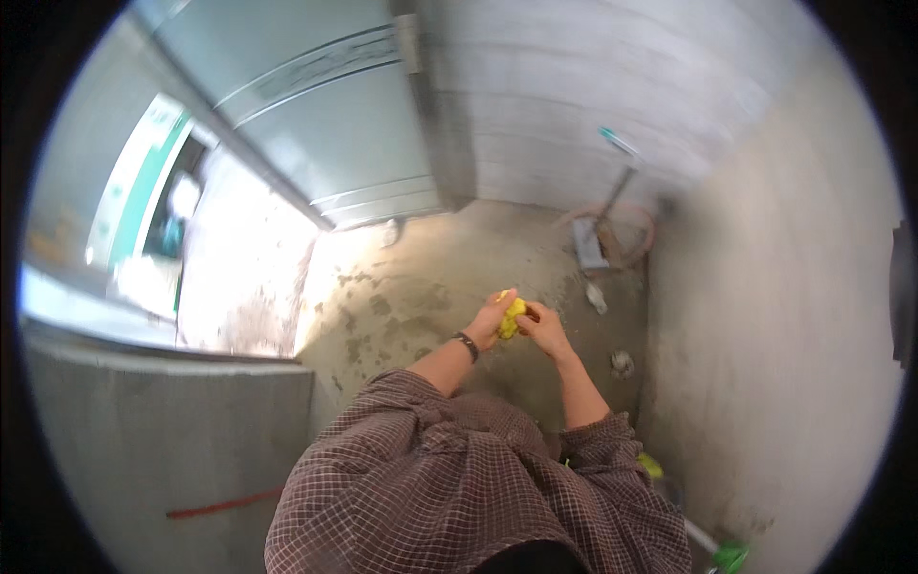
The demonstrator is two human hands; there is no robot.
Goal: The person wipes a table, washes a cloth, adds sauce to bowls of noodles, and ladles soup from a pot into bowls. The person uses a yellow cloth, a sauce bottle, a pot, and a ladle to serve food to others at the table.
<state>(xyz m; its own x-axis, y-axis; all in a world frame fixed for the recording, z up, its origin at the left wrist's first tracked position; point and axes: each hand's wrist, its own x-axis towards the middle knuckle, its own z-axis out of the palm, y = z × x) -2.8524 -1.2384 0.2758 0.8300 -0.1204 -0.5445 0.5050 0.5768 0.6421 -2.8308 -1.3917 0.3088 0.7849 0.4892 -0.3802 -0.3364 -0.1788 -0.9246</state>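
Note:
A crumpled yellow cloth is held above the concrete floor, out in front of my body. My left hand grips its left side, thumb over the top, with a dark band around the wrist. On the other side, my right hand has its thumb and bent fingers on the cloth's edge. Folds and fingers hide part of the cloth. Dark wet-looking patches mark the floor beyond my left forearm.
A long-handled dustpan stands in the far right corner beside a pinkish round rim. Small white items lie along the right wall. Bright doorway at left, beside a metal door. A red stick is at lower left.

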